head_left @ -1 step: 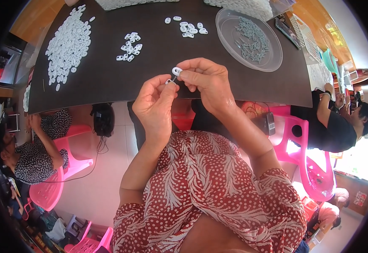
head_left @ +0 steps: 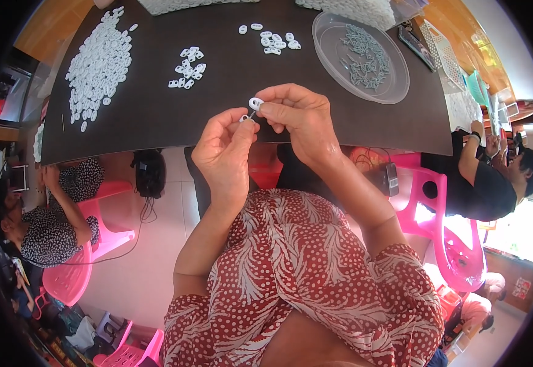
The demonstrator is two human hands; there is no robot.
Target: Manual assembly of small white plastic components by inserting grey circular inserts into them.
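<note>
Just over the table's front edge, my left hand [head_left: 225, 150] pinches a small white plastic piece [head_left: 244, 118] between thumb and forefinger. A thin grey pin, maybe a screw, spans the short gap from it to an oval white plastic piece with a hole [head_left: 255, 103]. That oval piece is pinched by my right hand [head_left: 300, 119], thumb against forefinger. Beyond my hands lie two small groups of similar white pieces, one left of centre [head_left: 187, 68] and one nearer the middle [head_left: 272, 41]. Fingertips hide how the pin sits in the left piece.
A large heap of white pieces [head_left: 100, 64] covers the table's left side. At right stands a round clear dish [head_left: 395, 92] holding many thin grey pins [head_left: 365, 54], with a phone [head_left: 416, 48] beside it. Other people sit on pink chairs to the left [head_left: 58, 214] and right [head_left: 492, 177].
</note>
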